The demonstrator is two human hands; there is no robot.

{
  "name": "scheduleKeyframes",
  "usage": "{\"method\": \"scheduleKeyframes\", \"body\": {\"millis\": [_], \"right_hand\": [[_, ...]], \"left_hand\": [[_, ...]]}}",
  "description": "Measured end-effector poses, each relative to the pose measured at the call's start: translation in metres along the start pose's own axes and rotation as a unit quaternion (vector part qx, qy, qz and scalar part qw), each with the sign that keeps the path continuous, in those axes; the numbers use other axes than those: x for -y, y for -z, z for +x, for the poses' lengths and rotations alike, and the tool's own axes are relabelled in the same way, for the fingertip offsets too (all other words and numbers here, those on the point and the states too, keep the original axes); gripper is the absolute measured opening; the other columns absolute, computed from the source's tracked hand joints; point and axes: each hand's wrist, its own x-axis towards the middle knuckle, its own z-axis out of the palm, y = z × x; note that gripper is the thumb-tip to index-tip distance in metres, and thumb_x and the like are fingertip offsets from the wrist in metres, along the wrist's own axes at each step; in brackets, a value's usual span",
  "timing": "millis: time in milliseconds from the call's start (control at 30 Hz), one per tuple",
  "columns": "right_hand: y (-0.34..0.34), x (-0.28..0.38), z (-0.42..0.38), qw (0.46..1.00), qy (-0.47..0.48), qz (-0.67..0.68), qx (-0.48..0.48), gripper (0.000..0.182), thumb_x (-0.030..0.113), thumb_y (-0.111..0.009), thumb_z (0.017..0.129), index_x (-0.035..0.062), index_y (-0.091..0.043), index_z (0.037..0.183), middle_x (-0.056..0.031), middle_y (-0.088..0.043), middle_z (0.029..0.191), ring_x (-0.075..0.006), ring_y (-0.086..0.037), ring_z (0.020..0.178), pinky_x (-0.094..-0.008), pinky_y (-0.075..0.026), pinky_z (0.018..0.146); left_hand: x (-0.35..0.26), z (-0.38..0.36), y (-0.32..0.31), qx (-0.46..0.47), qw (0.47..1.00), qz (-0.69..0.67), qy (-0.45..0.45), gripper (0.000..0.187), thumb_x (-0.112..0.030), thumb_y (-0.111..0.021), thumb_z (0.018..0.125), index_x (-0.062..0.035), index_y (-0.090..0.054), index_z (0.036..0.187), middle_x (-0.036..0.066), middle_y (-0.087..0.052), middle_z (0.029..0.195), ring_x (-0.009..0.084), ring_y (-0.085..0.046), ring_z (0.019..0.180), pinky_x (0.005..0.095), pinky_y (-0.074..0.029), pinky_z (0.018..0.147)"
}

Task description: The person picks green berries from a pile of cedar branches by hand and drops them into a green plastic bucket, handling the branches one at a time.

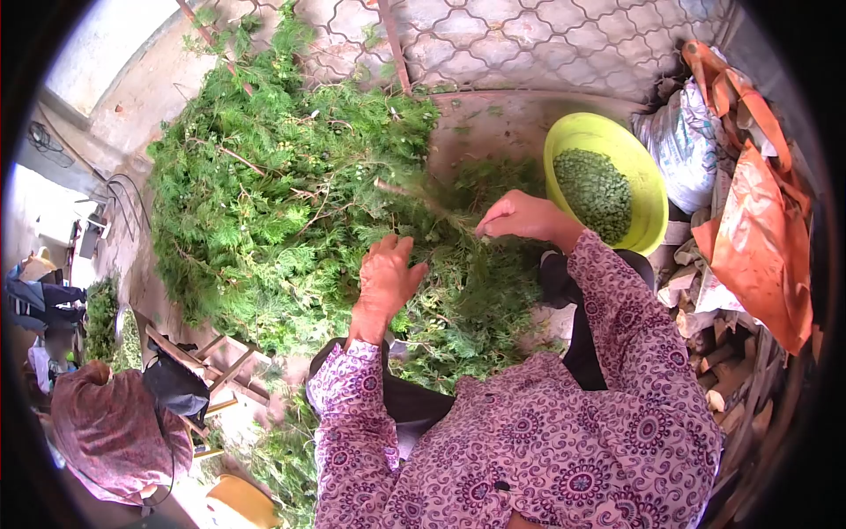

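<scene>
Right hand (520, 216) pinches a leafy sprig (432, 204), fingers closed on its near tip, likely to steady it for stripping. Left hand (385, 280) rests half-open on the green branch pile (282, 194), fingers spread, gripping nothing clearly, probably pressing foliage down. Sprig runs left and far from the pinch. Yellow bowl (648, 189) of small green bits sits just right, within reach. Another person (110, 428) crouches near left.
</scene>
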Motion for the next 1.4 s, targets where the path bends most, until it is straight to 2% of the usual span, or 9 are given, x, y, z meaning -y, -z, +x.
{"method": "scheduleKeyframes", "body": {"millis": [200, 367, 500, 567, 667, 833, 1100, 1200, 1400], "right_hand": [[0.019, 0.031, -0.021, 0.99, 0.07, 0.123, 0.009, 0.024, 0.016, -0.055, 0.08, -0.0014, -0.065, 0.093, -0.0061, -0.065, 0.083, -0.0098, -0.057, 0.076, -0.0244, -0.044, 0.073], [0.011, 0.023, -0.014, 0.941, 0.121, 0.311, 0.054, 0.021, 0.017, -0.057, 0.08, -0.0017, -0.065, 0.086, -0.0071, -0.064, 0.081, -0.0108, -0.056, 0.077, -0.0247, -0.043, 0.074], [0.011, 0.019, -0.004, 0.954, 0.121, 0.26, 0.084, 0.021, 0.017, -0.059, 0.078, -0.0012, -0.063, 0.089, -0.002, -0.061, 0.077, -0.0075, -0.053, 0.072, -0.0228, -0.042, 0.069], [0.015, 0.014, 0.001, 0.96, 0.101, 0.24, 0.1, 0.021, 0.014, -0.06, 0.077, -0.0011, -0.061, 0.091, 0.0, -0.058, 0.078, -0.0058, -0.051, 0.07, -0.0207, -0.04, 0.065], [0.018, 0.007, 0.004, 0.973, 0.113, 0.177, 0.095, 0.024, 0.012, -0.06, 0.076, -0.0008, -0.058, 0.097, -0.0015, -0.059, 0.081, -0.007, -0.053, 0.072, -0.0212, -0.042, 0.066], [0.025, 0.012, -0.007, 0.935, 0.031, 0.353, 0.006, 0.03, 0.014, -0.06, 0.079, 0.0004, -0.053, 0.106, -0.0041, -0.059, 0.089, -0.0117, -0.058, 0.08, -0.026, -0.047, 0.073], [0.005, 0.006, 0.005, 0.966, 0.148, 0.202, -0.066, 0.042, 0.019, -0.069, 0.073, 0.0001, -0.054, 0.107, -0.007, -0.059, 0.096, -0.0129, -0.056, 0.086, -0.0258, -0.047, 0.072], [0.002, 0.014, 0.01, 0.967, 0.235, 0.008, -0.094, 0.041, 0.019, -0.07, 0.07, 0.0014, -0.056, 0.104, -0.0063, -0.06, 0.087, -0.0094, -0.056, 0.077, -0.0243, -0.046, 0.063], [0.009, 0.012, 0.006, 0.98, 0.13, 0.152, 0.009, 0.028, 0.018, -0.066, 0.071, -0.0022, -0.058, 0.089, -0.0047, -0.061, 0.072, -0.0085, -0.056, 0.059, -0.0228, -0.044, 0.054]], "left_hand": [[-0.032, 0.015, 0.007, -0.037, 0.979, -0.18, -0.09, 0.065, -0.015, -0.072, 0.065, -0.0041, -0.044, 0.122, 0.022, -0.044, 0.121, 0.0355, -0.045, 0.11, 0.0401, -0.038, 0.093], [-0.046, 0.03, 0.007, -0.108, 0.95, -0.252, -0.148, 0.067, -0.011, -0.072, 0.065, -0.0047, -0.042, 0.124, 0.017, -0.047, 0.12, 0.0312, -0.047, 0.109, 0.0375, -0.036, 0.094], [-0.046, 0.032, -0.014, -0.063, 0.915, -0.376, -0.132, 0.045, -0.008, -0.065, 0.075, -0.0043, -0.049, 0.118, 0.011, -0.059, 0.101, 0.0214, -0.054, 0.096, 0.0323, -0.041, 0.085], [-0.048, 0.033, -0.018, 0.032, 0.847, -0.528, -0.055, 0.025, -0.007, -0.06, 0.081, -0.0034, -0.057, 0.106, 0.006, -0.061, 0.089, 0.0128, -0.055, 0.08, 0.0258, -0.044, 0.073], [-0.051, 0.036, -0.021, -0.003, 0.849, -0.528, -0.025, 0.012, -0.005, -0.056, 0.084, -0.0023, -0.06, 0.094, 0.001, -0.057, 0.078, 0.0057, -0.048, 0.069, 0.0199, -0.041, 0.062], [-0.054, 0.04, -0.029, -0.043, 0.82, -0.57, 0.032, 0.005, -0.004, -0.053, 0.085, -0.0015, -0.057, 0.087, -0.005, -0.046, 0.069, 0.003, -0.039, 0.061, 0.0175, -0.035, 0.054], [-0.061, 0.044, -0.021, -0.031, 0.832, -0.553, 0.032, 0.01, -0.004, -0.052, 0.086, -0.0027, -0.053, 0.076, -0.007, -0.041, 0.066, 0.0023, -0.034, 0.059, 0.0173, -0.031, 0.051], [-0.061, 0.045, -0.022, -0.037, 0.831, -0.555, -0.005, 0.01, -0.004, -0.051, 0.086, -0.003, -0.055, 0.077, -0.008, -0.041, 0.065, 0.0016, -0.033, 0.059, 0.0172, -0.03, 0.05], [-0.064, 0.045, -0.002, 0.038, 0.804, -0.593, 0.029, 0.01, -0.002, -0.053, 0.085, -0.0031, -0.057, 0.076, -0.009, -0.042, 0.064, -0.0001, -0.033, 0.057, 0.0166, -0.029, 0.049]]}}
